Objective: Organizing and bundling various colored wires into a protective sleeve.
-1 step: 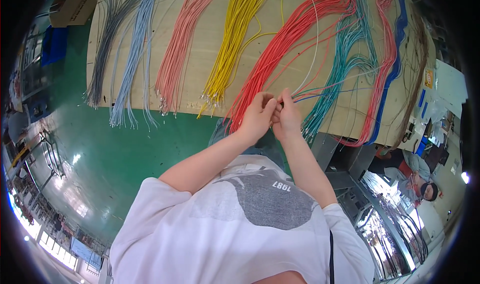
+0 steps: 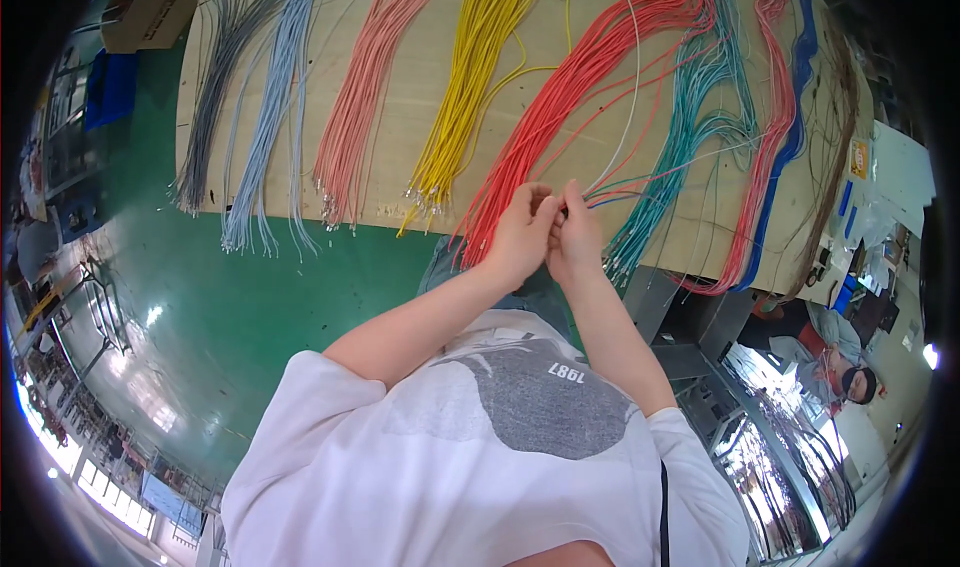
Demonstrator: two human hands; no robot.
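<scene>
My left hand (image 2: 522, 235) and my right hand (image 2: 577, 235) meet at the table's front edge, fingers closed against each other. A few loose wires run into the right hand's pinch: a white wire (image 2: 637, 87), a green wire (image 2: 618, 182), a blue wire (image 2: 604, 203) and thin reddish ones. The wire ends are hidden between the fingertips. A small dark spot shows there, too small to name. What the left fingers pinch is covered. Just left of the hands lies a thick bundle of red wires (image 2: 550, 107); a teal bundle (image 2: 665, 182) lies to the right.
Across the wooden table (image 2: 420, 97) lie bundles of grey wires (image 2: 222, 77), light blue wires (image 2: 275, 117), pink wires (image 2: 360, 107) and yellow wires (image 2: 470, 77), tips hanging over the front edge. Blue wires (image 2: 785, 147) lie farther right. Another person (image 2: 835, 362) is at the right.
Both hands stay together in nearly the same place. The blue wire, which stretched far right across the teal bundle, now shows only a short length beside the right hand.
</scene>
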